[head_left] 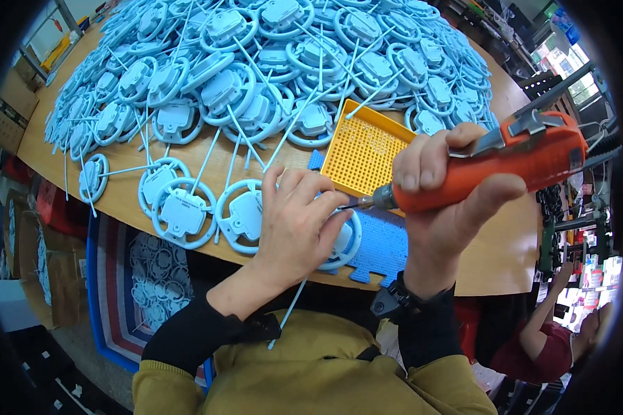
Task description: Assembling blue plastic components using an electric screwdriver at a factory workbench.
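Note:
My right hand (441, 207) grips an orange-red power screwdriver (491, 166), its thumb stretched along the underside. The bit points left, its tip close to my left fingers. My left hand (291, 225) is closed over a light-blue wheel-shaped plastic part (344, 242) at the near table edge, with thumb and forefinger close together beside the bit. A thin stem (287, 315) hangs from this part toward me. Whether a small screw sits between the fingertips is hidden. Beneath the part lies a blue textured mat (381, 242). Just left of my hand rests another wheel-shaped part (246, 214).
A large heap of similar light-blue parts (256, 90) covers the far table. Behind the screwdriver tip stands a yellow perforated tray (367, 149) with small pieces in it. A blue-rimmed striped container (111, 304) holds more parts at lower left. At right sits a person in maroon (543, 349).

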`<act>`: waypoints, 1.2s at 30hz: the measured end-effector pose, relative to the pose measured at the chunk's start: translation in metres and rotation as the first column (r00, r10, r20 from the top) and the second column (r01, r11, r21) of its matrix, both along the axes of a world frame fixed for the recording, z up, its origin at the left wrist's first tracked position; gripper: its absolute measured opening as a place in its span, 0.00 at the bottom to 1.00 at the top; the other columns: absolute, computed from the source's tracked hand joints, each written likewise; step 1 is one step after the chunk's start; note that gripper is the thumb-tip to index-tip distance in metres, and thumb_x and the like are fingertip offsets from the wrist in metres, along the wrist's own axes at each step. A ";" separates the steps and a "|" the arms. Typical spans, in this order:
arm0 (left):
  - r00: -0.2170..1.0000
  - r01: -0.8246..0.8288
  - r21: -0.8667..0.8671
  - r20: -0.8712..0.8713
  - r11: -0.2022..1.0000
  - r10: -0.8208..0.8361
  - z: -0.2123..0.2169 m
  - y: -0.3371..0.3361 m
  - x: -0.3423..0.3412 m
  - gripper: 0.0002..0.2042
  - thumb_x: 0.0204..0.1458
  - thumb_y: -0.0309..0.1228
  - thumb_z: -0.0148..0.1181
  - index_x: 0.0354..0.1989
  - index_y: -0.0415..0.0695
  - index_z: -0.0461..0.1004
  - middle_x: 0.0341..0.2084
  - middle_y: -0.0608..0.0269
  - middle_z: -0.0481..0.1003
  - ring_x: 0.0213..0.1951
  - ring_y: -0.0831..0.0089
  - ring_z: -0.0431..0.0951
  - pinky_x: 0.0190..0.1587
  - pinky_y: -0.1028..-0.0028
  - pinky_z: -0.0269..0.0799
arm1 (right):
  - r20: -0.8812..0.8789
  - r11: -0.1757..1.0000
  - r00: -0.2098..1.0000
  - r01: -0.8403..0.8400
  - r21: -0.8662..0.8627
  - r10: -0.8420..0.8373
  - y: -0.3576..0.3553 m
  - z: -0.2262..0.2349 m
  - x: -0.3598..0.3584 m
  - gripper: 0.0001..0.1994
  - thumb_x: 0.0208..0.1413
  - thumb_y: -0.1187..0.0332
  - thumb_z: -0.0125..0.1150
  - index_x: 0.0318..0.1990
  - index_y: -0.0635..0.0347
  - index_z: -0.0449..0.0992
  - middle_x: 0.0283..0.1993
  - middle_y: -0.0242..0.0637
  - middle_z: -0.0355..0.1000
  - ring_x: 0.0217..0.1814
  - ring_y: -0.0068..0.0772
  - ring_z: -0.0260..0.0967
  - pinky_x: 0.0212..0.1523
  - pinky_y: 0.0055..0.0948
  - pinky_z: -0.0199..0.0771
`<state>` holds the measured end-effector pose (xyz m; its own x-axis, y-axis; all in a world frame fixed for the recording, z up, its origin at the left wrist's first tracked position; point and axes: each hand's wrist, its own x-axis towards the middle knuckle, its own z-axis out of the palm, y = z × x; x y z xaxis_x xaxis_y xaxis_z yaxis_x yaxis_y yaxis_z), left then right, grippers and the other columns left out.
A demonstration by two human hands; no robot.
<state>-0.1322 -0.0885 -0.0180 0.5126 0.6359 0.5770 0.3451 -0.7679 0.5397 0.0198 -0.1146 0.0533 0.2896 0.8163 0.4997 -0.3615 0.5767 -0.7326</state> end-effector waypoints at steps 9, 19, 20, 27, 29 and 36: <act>0.988 0.149 -0.069 -0.028 0.986 -0.151 -0.006 -0.011 -0.014 0.10 0.37 0.30 0.69 0.26 0.45 0.73 0.26 0.67 0.68 0.36 0.67 0.69 0.53 0.57 0.55 | 0.050 0.998 0.998 -0.038 -0.049 0.040 -0.021 -0.006 -0.015 0.35 0.45 0.30 0.49 0.39 0.59 0.65 0.19 0.30 0.60 0.19 0.24 0.60 0.21 0.22 0.63; 0.937 -0.075 -0.058 -0.345 0.995 0.051 -0.010 -0.025 -0.013 0.33 0.33 0.49 0.71 0.45 0.38 0.71 0.45 0.53 0.66 0.54 0.56 0.62 0.62 0.44 0.41 | 0.223 0.985 0.974 0.004 -0.174 0.035 -0.009 -0.030 -0.010 0.32 0.46 0.37 0.59 0.40 0.61 0.64 0.21 0.32 0.63 0.22 0.25 0.63 0.23 0.23 0.64; 0.937 -0.078 -0.063 -0.346 0.995 0.051 -0.011 -0.025 -0.013 0.33 0.33 0.49 0.71 0.45 0.38 0.71 0.45 0.53 0.66 0.54 0.56 0.62 0.62 0.44 0.41 | 0.209 0.982 0.978 0.011 -0.188 0.029 -0.008 -0.032 -0.011 0.32 0.46 0.38 0.60 0.40 0.61 0.64 0.21 0.32 0.64 0.23 0.25 0.63 0.23 0.23 0.65; 0.940 -0.062 -0.111 -0.339 0.992 0.021 -0.010 -0.021 -0.010 0.31 0.33 0.47 0.71 0.44 0.39 0.71 0.44 0.54 0.66 0.53 0.57 0.63 0.61 0.44 0.42 | 0.219 0.977 0.976 0.064 -0.202 -0.018 -0.003 -0.036 -0.013 0.30 0.46 0.41 0.63 0.39 0.60 0.64 0.21 0.33 0.65 0.21 0.26 0.64 0.21 0.22 0.65; 0.943 -0.055 -0.122 -0.333 0.991 0.011 -0.012 -0.019 -0.010 0.31 0.33 0.47 0.71 0.44 0.40 0.71 0.44 0.54 0.66 0.53 0.57 0.63 0.61 0.44 0.42 | 0.208 0.977 0.978 0.067 -0.203 -0.024 0.000 -0.040 -0.014 0.30 0.46 0.42 0.64 0.39 0.60 0.64 0.21 0.34 0.65 0.21 0.26 0.64 0.21 0.22 0.65; 0.925 -0.092 -0.104 -0.377 0.990 0.046 -0.008 -0.019 -0.022 0.32 0.32 0.45 0.71 0.46 0.42 0.70 0.45 0.57 0.67 0.55 0.56 0.63 0.59 0.40 0.43 | 0.184 0.986 0.983 0.052 -0.161 -0.022 0.009 -0.058 -0.024 0.28 0.47 0.43 0.64 0.39 0.58 0.64 0.21 0.33 0.65 0.21 0.27 0.64 0.20 0.24 0.65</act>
